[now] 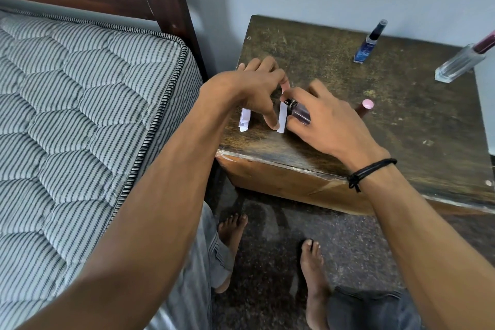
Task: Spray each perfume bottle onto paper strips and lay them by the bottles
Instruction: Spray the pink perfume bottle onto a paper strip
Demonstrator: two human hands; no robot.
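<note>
Near the front-left corner of the dark scuffed wooden worktop, the right hand grips a small purple glass perfume bottle, nozzle aimed left at the upright white paper strip pinched by the left hand.

— What carries it all?

— A worn dark wooden table, scratched and mottled.

— And on top?

— At one o'clock a blue bottle stands upright. At three o'clock, by the right edge, a clear bottle with a maroon cap stands too. Near the centre sits a pink-topped cap. At nine o'clock a folded bunch of paper strips lies flat, a single strip just beside it.
</note>
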